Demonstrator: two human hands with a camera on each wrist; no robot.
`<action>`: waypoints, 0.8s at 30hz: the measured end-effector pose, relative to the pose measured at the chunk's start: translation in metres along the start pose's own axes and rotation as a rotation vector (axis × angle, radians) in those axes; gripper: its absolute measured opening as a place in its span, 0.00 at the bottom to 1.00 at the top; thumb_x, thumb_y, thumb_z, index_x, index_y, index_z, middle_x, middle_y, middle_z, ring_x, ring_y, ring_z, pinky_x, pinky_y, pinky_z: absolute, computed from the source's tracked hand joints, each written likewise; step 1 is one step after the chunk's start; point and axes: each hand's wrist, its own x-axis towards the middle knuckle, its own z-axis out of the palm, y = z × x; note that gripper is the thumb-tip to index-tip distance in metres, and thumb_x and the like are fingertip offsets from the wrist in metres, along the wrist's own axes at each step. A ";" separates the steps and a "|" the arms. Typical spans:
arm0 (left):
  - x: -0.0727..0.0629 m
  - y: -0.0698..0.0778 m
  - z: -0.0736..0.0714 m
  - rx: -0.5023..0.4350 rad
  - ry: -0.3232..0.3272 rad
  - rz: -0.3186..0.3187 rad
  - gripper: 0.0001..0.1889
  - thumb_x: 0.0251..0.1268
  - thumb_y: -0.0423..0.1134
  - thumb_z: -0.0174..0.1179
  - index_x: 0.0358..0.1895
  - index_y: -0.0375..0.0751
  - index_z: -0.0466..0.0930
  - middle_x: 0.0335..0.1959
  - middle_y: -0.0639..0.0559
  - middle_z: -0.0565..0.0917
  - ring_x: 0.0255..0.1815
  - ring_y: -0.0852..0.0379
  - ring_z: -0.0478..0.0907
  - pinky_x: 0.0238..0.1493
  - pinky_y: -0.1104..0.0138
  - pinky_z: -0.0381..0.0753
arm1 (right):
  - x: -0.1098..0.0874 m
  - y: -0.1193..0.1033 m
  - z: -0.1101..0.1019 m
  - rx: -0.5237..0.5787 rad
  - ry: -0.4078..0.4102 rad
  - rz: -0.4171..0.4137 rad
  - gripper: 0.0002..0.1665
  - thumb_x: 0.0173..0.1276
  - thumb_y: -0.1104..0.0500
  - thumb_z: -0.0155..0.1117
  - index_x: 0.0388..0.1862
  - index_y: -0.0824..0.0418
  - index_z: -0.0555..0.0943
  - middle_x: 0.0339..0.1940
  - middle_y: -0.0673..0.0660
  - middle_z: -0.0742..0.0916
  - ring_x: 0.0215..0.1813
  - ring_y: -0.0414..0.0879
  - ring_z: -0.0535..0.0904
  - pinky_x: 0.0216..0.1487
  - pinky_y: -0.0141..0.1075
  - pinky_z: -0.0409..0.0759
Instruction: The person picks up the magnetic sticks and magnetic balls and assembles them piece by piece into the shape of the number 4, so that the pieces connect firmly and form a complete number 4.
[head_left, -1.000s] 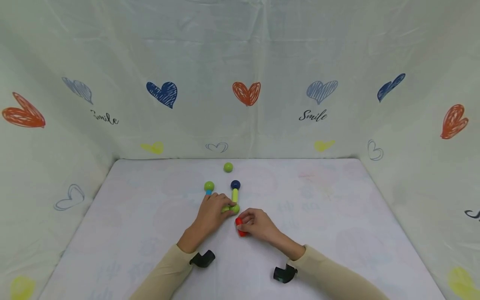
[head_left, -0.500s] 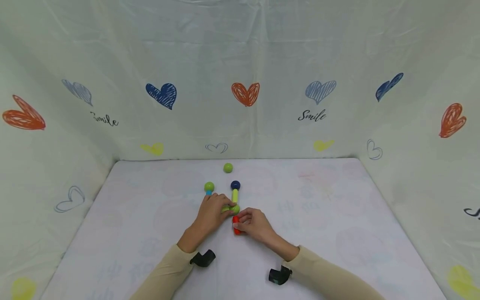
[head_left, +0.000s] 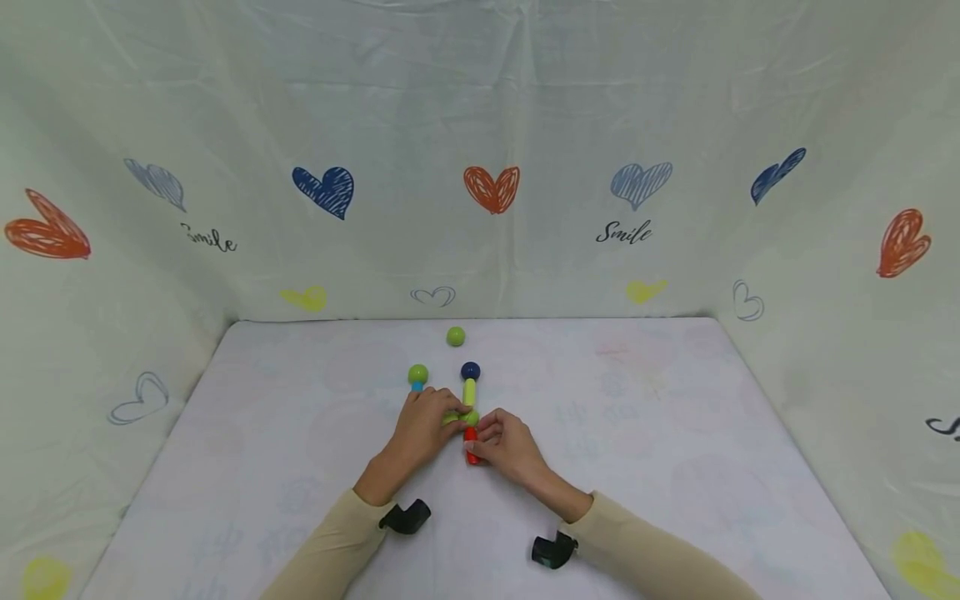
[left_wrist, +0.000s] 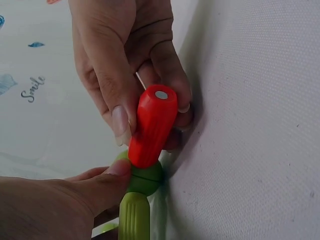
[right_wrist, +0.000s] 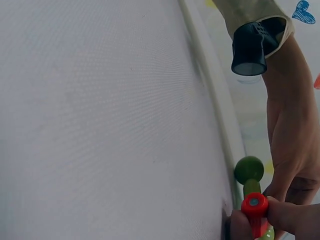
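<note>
My right hand point(head_left: 510, 446) pinches a red magnetic rod point(head_left: 472, 450) between thumb and fingers. In the left wrist view, the red rod point(left_wrist: 153, 125) shows a silver magnet at its near end; its far end meets a green ball point(left_wrist: 146, 177). My left hand point(head_left: 427, 427) grips that green ball point(head_left: 471, 418), with the thumb point(left_wrist: 117, 170) pressed on it. A yellow-green rod point(head_left: 469, 392) runs from the ball to a navy ball point(head_left: 470, 371). Another yellow-green rod point(head_left: 450, 418) is partly hidden by my left fingers.
Beyond my left hand, a green ball point(head_left: 417, 373) sits on a blue rod point(head_left: 417, 387), mostly covered by the hand. A separate green ball point(head_left: 455, 336) lies near the back edge of the white table point(head_left: 637, 467). A heart-printed curtain point(head_left: 555, 125) hangs behind.
My right hand has moved slightly left and away from me, bringing the red rod in line against the green ball. The left hand has stayed in place.
</note>
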 end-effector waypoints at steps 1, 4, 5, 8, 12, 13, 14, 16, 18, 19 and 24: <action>0.000 0.000 0.000 0.002 0.000 0.000 0.11 0.62 0.37 0.77 0.47 0.45 0.93 0.43 0.53 0.90 0.46 0.50 0.81 0.55 0.51 0.75 | 0.000 0.000 0.000 -0.006 0.001 -0.009 0.18 0.66 0.65 0.77 0.47 0.70 0.78 0.34 0.57 0.89 0.30 0.40 0.82 0.32 0.28 0.80; 0.000 -0.001 0.001 0.004 0.004 0.004 0.11 0.62 0.38 0.77 0.47 0.45 0.93 0.43 0.53 0.90 0.45 0.50 0.81 0.54 0.51 0.75 | 0.002 0.002 0.002 -0.020 0.009 -0.019 0.18 0.65 0.64 0.78 0.46 0.69 0.78 0.35 0.57 0.88 0.29 0.39 0.81 0.31 0.28 0.78; 0.000 -0.001 0.001 0.004 0.006 0.005 0.11 0.61 0.38 0.77 0.47 0.45 0.93 0.43 0.53 0.90 0.45 0.50 0.81 0.54 0.51 0.75 | 0.002 0.002 0.003 -0.025 0.013 -0.024 0.19 0.64 0.64 0.79 0.46 0.69 0.78 0.35 0.57 0.88 0.29 0.39 0.81 0.31 0.28 0.78; -0.001 -0.002 0.002 0.005 0.010 0.007 0.11 0.61 0.38 0.77 0.47 0.45 0.93 0.43 0.53 0.90 0.45 0.50 0.81 0.54 0.51 0.75 | 0.003 0.003 0.004 -0.036 0.023 -0.031 0.19 0.63 0.64 0.80 0.45 0.68 0.78 0.34 0.56 0.88 0.29 0.39 0.80 0.30 0.28 0.77; -0.001 -0.002 0.002 0.000 0.012 0.002 0.11 0.61 0.38 0.77 0.47 0.44 0.93 0.43 0.53 0.90 0.45 0.50 0.81 0.55 0.51 0.75 | 0.003 0.003 0.006 -0.058 0.030 -0.053 0.20 0.62 0.65 0.81 0.43 0.67 0.78 0.33 0.56 0.87 0.28 0.39 0.79 0.28 0.28 0.76; -0.001 -0.002 0.002 -0.002 0.012 0.001 0.11 0.61 0.38 0.77 0.47 0.44 0.93 0.43 0.53 0.90 0.45 0.50 0.81 0.55 0.51 0.75 | 0.003 0.003 0.006 -0.060 0.030 -0.062 0.20 0.61 0.65 0.81 0.43 0.67 0.78 0.33 0.56 0.87 0.28 0.39 0.79 0.28 0.29 0.76; -0.001 -0.002 0.002 -0.004 0.013 0.000 0.11 0.61 0.38 0.77 0.47 0.44 0.93 0.42 0.53 0.90 0.45 0.50 0.81 0.54 0.51 0.75 | 0.004 0.003 0.006 -0.065 0.030 -0.061 0.20 0.61 0.65 0.81 0.43 0.67 0.78 0.32 0.56 0.87 0.28 0.39 0.79 0.28 0.28 0.76; -0.001 -0.002 0.002 -0.014 0.008 -0.007 0.11 0.62 0.38 0.77 0.47 0.44 0.93 0.43 0.52 0.90 0.46 0.49 0.81 0.55 0.50 0.75 | 0.004 0.003 0.006 -0.072 0.028 -0.064 0.20 0.61 0.64 0.82 0.43 0.67 0.78 0.32 0.55 0.87 0.27 0.39 0.78 0.28 0.28 0.76; 0.000 -0.002 0.002 -0.022 0.008 -0.011 0.11 0.62 0.38 0.77 0.47 0.44 0.93 0.43 0.52 0.90 0.46 0.49 0.81 0.55 0.50 0.75 | 0.004 0.002 0.006 -0.075 0.025 -0.071 0.20 0.61 0.64 0.82 0.43 0.67 0.78 0.33 0.55 0.86 0.27 0.38 0.78 0.27 0.28 0.76; 0.000 -0.002 0.002 -0.023 0.008 -0.012 0.11 0.62 0.38 0.77 0.47 0.44 0.93 0.43 0.52 0.90 0.46 0.49 0.81 0.55 0.50 0.75 | 0.004 0.001 0.005 -0.078 0.022 -0.072 0.20 0.61 0.64 0.82 0.43 0.67 0.77 0.33 0.55 0.86 0.27 0.38 0.78 0.27 0.28 0.76; 0.001 -0.001 0.003 -0.022 0.004 -0.019 0.11 0.62 0.39 0.77 0.48 0.45 0.93 0.43 0.53 0.90 0.46 0.50 0.81 0.54 0.51 0.75 | 0.004 -0.001 0.002 -0.102 0.005 -0.080 0.20 0.62 0.62 0.82 0.43 0.66 0.77 0.33 0.54 0.86 0.27 0.38 0.77 0.27 0.28 0.75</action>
